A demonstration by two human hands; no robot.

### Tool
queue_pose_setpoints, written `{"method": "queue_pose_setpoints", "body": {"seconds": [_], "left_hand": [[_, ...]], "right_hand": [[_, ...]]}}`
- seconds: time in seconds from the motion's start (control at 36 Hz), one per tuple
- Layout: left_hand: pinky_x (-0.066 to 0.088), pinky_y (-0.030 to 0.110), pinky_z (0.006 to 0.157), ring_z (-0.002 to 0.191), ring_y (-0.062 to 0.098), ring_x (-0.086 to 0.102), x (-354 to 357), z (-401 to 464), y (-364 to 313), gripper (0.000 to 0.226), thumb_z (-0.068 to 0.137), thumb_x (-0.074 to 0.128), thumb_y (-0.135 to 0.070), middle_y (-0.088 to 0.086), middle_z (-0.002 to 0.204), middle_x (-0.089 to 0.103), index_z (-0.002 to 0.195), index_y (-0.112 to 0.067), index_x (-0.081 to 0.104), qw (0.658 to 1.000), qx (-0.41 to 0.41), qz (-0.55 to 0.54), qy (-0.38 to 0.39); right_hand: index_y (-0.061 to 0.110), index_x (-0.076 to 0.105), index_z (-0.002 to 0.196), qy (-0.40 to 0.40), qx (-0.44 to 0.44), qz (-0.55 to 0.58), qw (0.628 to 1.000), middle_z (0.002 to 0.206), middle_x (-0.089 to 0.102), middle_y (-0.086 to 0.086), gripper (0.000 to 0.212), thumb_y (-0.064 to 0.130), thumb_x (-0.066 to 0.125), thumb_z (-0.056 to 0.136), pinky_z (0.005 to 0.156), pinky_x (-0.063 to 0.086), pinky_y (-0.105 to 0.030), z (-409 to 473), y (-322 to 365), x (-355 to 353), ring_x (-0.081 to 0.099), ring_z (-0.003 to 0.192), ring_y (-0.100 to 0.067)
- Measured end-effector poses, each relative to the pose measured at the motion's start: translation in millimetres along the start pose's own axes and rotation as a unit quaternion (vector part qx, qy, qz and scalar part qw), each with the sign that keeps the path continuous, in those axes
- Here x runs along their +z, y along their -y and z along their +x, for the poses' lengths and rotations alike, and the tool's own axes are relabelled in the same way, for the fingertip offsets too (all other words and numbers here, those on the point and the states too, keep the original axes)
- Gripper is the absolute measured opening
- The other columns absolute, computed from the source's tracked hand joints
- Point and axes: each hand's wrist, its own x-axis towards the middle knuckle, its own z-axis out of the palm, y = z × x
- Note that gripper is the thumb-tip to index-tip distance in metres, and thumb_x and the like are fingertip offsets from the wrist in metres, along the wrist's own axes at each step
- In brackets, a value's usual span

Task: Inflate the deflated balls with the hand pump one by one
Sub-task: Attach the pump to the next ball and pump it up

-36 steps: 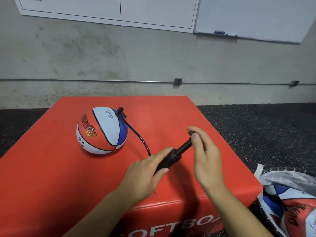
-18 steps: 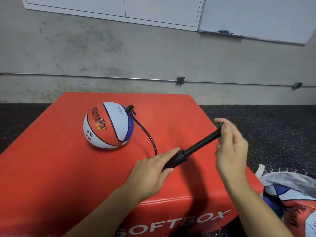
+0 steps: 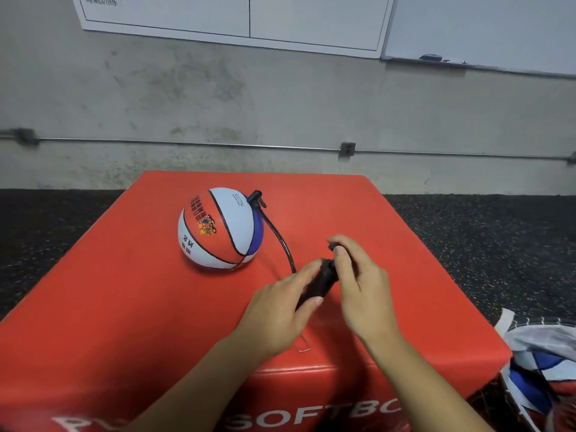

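A red, white and blue ball (image 3: 218, 229) sits on the red soft box (image 3: 124, 307), left of centre. A black hose (image 3: 280, 238) runs from a connector at the ball's upper right down to a black hand pump (image 3: 321, 282). My left hand (image 3: 280, 310) grips the pump's barrel. My right hand (image 3: 358, 282) grips the pump's handle, which is pushed in close to the barrel. Most of the pump is hidden by both hands.
A mesh bag (image 3: 542, 369) with more red, white and blue balls lies on the dark floor at the box's right front corner. A grey wall with whiteboards (image 3: 233, 17) stands behind the box.
My right hand has pushed the pump handle in toward the barrel, after drawing it out half a second ago. The ball and my left hand have stayed in place.
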Motion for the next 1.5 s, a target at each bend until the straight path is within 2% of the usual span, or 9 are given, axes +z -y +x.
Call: {"method": "queue_pose_setpoints", "body": {"seconds": [0.08, 0.22, 0.33, 0.44, 0.69, 0.89, 1.08, 1.33, 1.5], "left_hand": [[0.056, 0.04, 0.089, 0.106, 0.001, 0.066, -24.1, 5.2, 10.4, 0.052, 0.097, 0.056, -0.048, -0.021, 0.123, 0.065, 0.148, -0.046, 0.046, 0.994, 0.027, 0.051, -0.093], [0.04, 0.048, 0.112, 0.13, 0.022, 0.048, -87.0, 19.3, 53.9, 0.076, 0.081, 0.074, -0.053, -0.001, 0.14, 0.055, 0.149, -0.026, 0.051, 0.945, -0.027, 0.095, -0.31], [0.02, 0.057, 0.124, 0.159, 0.027, 0.011, -113.2, 22.2, 89.2, 0.13, 0.052, 0.084, -0.077, 0.006, 0.171, 0.015, 0.162, -0.047, 0.022, 0.948, -0.185, 0.092, -0.242], [0.018, 0.059, 0.128, 0.162, 0.028, 0.002, -110.7, 26.6, 110.1, 0.149, 0.033, 0.074, -0.09, 0.009, 0.174, 0.0, 0.16, -0.058, 0.004, 0.96, -0.205, 0.025, -0.188], [0.037, 0.047, 0.119, 0.149, 0.025, 0.034, -103.9, 37.3, 118.9, 0.126, 0.049, 0.093, -0.061, -0.001, 0.163, 0.028, 0.157, -0.05, 0.028, 0.957, -0.155, 0.041, -0.242], [0.046, 0.054, 0.111, 0.149, 0.024, 0.033, -103.9, 33.6, 116.8, 0.128, 0.041, 0.077, -0.079, -0.006, 0.164, 0.024, 0.155, -0.057, 0.023, 0.955, -0.169, 0.051, -0.239], [0.048, 0.052, 0.104, 0.15, 0.019, 0.03, -107.4, 25.0, 108.7, 0.124, 0.052, 0.094, -0.058, -0.011, 0.163, 0.026, 0.154, -0.061, 0.024, 0.955, -0.171, 0.082, -0.23], [0.034, 0.056, 0.12, 0.159, 0.024, 0.016, -105.7, 9.2, 88.4, 0.14, 0.039, 0.064, -0.098, 0.0, 0.173, 0.012, 0.161, -0.053, 0.014, 0.967, -0.154, 0.11, -0.172], [0.04, 0.05, 0.116, 0.144, 0.026, 0.047, -79.0, 11.2, 46.7, 0.088, 0.079, 0.07, -0.071, 0.005, 0.155, 0.048, 0.15, -0.023, 0.051, 0.951, 0.049, 0.16, -0.259]], "right_hand": [[0.032, 0.071, 0.119, -0.012, 0.011, 0.016, 1.0, 0.112, 0.072, 0.022, 0.033, 0.043, 0.045, 0.104, 0.097, 0.053, -0.038, 8.7, 2.5, 7.9, 0.067, 0.106, -0.001], [0.034, 0.072, 0.118, 0.006, 0.004, 0.001, 1.0, 0.109, 0.073, 0.022, 0.04, 0.053, 0.042, 0.099, 0.097, 0.053, -0.043, 27.4, 12.0, 23.8, 0.069, 0.105, -0.004], [0.039, 0.069, 0.121, 0.028, -0.028, -0.04, 0.998, 0.107, 0.074, 0.015, 0.041, 0.055, 0.038, 0.099, 0.091, 0.054, -0.043, 39.8, 18.2, 30.6, 0.07, 0.1, -0.012], [0.038, 0.07, 0.119, 0.026, -0.03, -0.017, 0.999, 0.108, 0.073, 0.02, 0.042, 0.056, 0.039, 0.099, 0.092, 0.053, -0.042, 45.3, 17.0, 38.3, 0.068, 0.101, -0.006], [0.048, 0.064, 0.113, 0.032, -0.022, -0.004, 0.999, 0.102, 0.072, 0.023, 0.031, 0.058, 0.04, 0.097, 0.089, 0.054, -0.041, 53.3, 16.8, 48.0, 0.068, 0.096, -0.004], [0.047, 0.066, 0.111, 0.039, -0.017, 0.001, 0.999, 0.104, 0.07, 0.03, 0.028, 0.054, 0.042, 0.098, 0.089, 0.054, -0.039, 52.1, 15.8, 45.0, 0.069, 0.094, -0.004], [0.051, 0.062, 0.115, 0.037, -0.016, -0.005, 0.999, 0.103, 0.071, 0.027, 0.03, 0.059, 0.04, 0.096, 0.088, 0.054, -0.043, 48.3, 17.6, 37.2, 0.07, 0.091, -0.008], [0.04, 0.07, 0.113, 0.041, 0.009, 0.007, 0.999, 0.102, 0.073, 0.025, 0.03, 0.052, 0.046, 0.1, 0.087, 0.055, -0.039, 34.1, 17.9, 20.4, 0.073, 0.087, -0.007], [0.039, 0.07, 0.117, 0.053, 0.034, 0.018, 0.998, 0.106, 0.071, 0.032, 0.03, 0.049, 0.047, 0.099, 0.087, 0.049, -0.02, 25.1, 15.1, 7.6, 0.072, 0.094, -0.001]]}}
